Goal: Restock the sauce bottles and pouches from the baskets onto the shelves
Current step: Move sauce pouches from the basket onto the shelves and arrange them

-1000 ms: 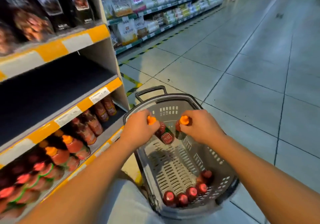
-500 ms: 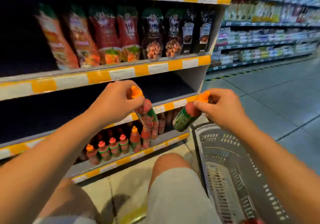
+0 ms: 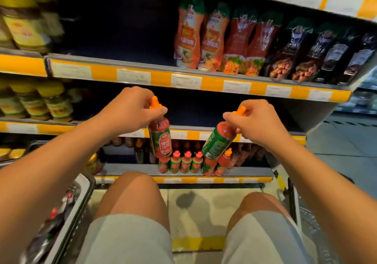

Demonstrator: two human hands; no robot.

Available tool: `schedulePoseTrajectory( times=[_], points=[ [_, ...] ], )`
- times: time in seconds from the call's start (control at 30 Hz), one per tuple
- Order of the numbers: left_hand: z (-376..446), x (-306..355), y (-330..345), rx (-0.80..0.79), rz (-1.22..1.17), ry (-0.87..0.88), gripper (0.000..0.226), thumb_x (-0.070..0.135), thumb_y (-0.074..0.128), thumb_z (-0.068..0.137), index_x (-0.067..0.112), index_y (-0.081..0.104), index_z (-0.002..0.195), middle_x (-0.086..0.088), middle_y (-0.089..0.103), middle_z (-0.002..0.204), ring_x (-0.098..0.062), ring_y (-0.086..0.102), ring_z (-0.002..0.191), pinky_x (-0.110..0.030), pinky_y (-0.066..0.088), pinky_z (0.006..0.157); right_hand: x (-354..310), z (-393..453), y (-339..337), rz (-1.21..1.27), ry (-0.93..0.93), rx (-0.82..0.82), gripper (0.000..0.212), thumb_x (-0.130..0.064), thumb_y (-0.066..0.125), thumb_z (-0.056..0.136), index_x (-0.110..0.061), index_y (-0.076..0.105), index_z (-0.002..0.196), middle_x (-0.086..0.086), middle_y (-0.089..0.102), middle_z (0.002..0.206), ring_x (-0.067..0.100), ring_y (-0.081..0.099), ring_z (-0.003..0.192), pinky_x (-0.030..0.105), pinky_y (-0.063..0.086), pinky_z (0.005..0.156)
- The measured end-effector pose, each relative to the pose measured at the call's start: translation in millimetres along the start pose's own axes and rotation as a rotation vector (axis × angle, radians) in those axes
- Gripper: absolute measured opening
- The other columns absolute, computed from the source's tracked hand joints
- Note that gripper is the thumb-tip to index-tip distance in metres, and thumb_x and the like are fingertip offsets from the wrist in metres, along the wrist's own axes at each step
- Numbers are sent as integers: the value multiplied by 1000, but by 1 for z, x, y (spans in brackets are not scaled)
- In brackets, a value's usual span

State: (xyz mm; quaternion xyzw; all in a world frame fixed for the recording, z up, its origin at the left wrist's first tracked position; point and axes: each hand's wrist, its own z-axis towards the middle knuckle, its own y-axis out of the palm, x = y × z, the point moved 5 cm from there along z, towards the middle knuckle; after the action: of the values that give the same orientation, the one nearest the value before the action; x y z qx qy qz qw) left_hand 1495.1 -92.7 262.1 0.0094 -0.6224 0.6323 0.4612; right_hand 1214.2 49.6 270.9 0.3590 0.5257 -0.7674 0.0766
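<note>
My left hand (image 3: pixel 130 108) grips a red sauce bottle (image 3: pixel 160 139) by its orange-capped neck, and the bottle hangs nearly upright. My right hand (image 3: pixel 257 120) pinches a second sauce bottle (image 3: pixel 219 141) at the neck, tilted with its base toward the left. Both bottles hang in front of the bottom shelf (image 3: pixel 183 170), where a short row of matching bottles (image 3: pixel 184 162) stands near the front edge. A grey basket (image 3: pixel 310 227) shows at the right edge, and another basket (image 3: pixel 67 206) with bottles sits at the lower left.
Sauce pouches (image 3: pixel 222 39) stand on the upper shelf, dark packs (image 3: pixel 318 55) to their right. Yellow-lidded jars (image 3: pixel 38 100) fill the left shelves. My knees (image 3: pixel 134 194) are bent before the shelf unit. The aisle floor (image 3: pixel 342 141) opens at the right.
The view has swung left from the basket to face the shelves. Both hands have carried their bottles from the basket to in front of the lower shelves.
</note>
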Motion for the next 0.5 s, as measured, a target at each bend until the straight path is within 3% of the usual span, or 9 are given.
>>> schedulePoseTrajectory(
  times=[0.13,0.3,0.4,0.5],
  points=[
    [-8,-46,-6,6,47,-72,34,52,69,90,22,61,75,2,67,63,-14,66,58,-35,52,52,-12,17,53,-45,50,-60,51,-54,76,75,-5,62,69,10,69,62,31,70,59,47,61,52],
    [-13,-99,7,-18,84,-178,27,47,73,89,23,65,81,0,68,70,-18,67,65,-45,58,59,4,30,121,139,218,-130,42,-38,77,76,2,65,73,13,69,55,27,67,45,43,60,45],
    [-15,-134,24,-36,79,-258,27,46,74,89,21,66,86,0,68,73,-20,67,69,-44,56,61,18,32,167,237,298,-177,32,-33,72,70,-4,60,67,18,68,55,27,60,43,49,59,52],
    [-16,-164,47,-55,21,-339,27,44,75,88,20,64,81,-5,70,73,-23,70,70,-48,59,66,29,30,210,319,358,-252,27,-34,72,71,-9,65,66,19,65,54,25,52,43,45,49,51]
  ],
)
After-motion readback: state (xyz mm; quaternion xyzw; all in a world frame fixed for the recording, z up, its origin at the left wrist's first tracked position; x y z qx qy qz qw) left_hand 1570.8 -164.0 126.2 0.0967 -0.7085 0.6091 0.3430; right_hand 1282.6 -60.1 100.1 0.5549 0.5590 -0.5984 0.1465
